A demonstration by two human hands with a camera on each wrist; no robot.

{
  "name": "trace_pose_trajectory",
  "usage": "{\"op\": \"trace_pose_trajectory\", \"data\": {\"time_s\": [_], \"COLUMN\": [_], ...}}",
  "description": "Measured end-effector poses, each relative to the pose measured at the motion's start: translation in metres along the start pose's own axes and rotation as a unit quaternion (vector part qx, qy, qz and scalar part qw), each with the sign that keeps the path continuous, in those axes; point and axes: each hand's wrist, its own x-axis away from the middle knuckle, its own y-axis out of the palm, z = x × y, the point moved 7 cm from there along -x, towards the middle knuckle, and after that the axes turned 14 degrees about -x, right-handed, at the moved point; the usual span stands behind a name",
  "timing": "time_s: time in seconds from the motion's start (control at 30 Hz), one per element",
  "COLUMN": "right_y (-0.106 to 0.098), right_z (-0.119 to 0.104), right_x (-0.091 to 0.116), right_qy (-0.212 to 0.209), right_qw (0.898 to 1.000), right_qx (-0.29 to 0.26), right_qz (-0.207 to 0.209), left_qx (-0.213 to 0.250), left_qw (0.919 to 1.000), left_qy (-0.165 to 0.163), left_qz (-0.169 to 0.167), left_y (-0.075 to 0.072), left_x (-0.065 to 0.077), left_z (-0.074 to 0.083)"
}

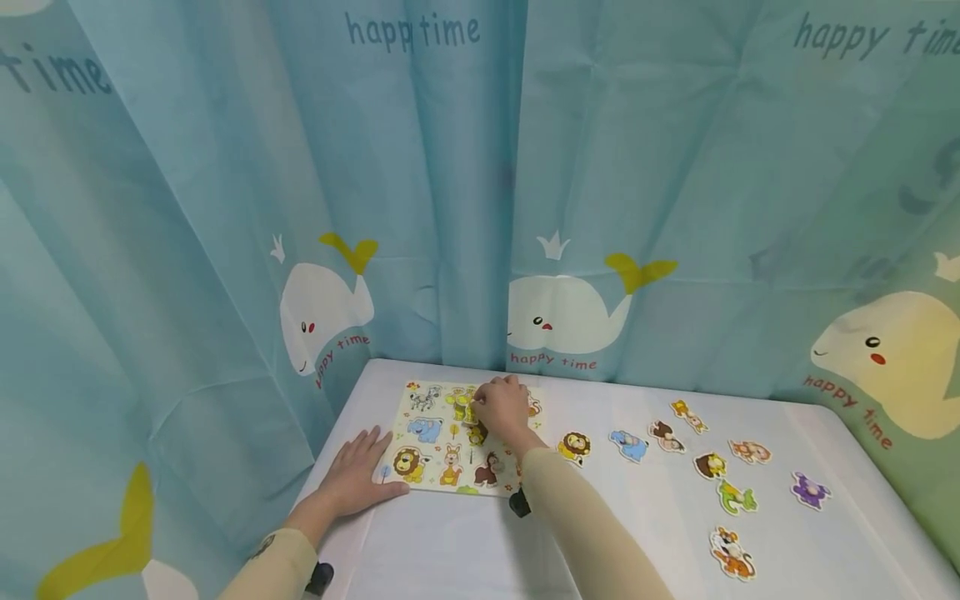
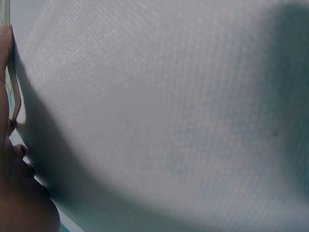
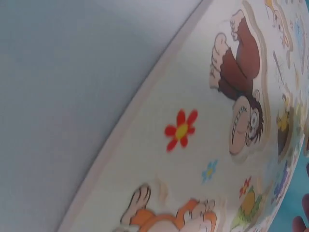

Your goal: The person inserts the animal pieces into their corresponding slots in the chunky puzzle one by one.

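We see a puzzle board [image 1: 442, 450] on the white table [image 1: 450, 550], one recess [image 3: 264, 53] showing a gorilla [image 3: 247, 50]. Whether the right hand [image 1: 504, 412] above it grips anything, we cannot tell; the left hand [image 1: 356, 473], fingers spread, touches its edge. Animal pieces [image 1: 628, 446] lie loose rightward.

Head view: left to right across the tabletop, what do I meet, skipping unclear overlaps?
Left hand, puzzle board with the right hand over it, loose lion piece, blue animal piece, tiger piece, purple animal piece.
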Motion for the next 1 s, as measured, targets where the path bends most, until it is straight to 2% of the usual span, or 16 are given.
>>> {"op": "trace_pose_trajectory", "data": {"time_s": [0.23,0.67,1.0], "right_y": [0.007,0.016,0.021], "right_z": [-0.006,-0.012,-0.017], "right_x": [-0.001,-0.002,-0.008], "right_qy": [0.006,-0.008,0.008], "right_qw": [1.000,1.000,1.000], "right_qx": [-0.002,0.012,0.020], "right_qz": [0.001,0.022,0.013], "left_qx": [0.005,0.007,0.000], "left_qw": [1.0000,1.0000,1.0000], "left_qy": [-0.002,0.001,-0.004], "left_qz": [-0.001,0.006,0.005], "left_y": [-0.002,-0.001,0.001], "left_x": [0.000,0.000,-0.001], "left_z": [0.001,0.002,-0.002]}}
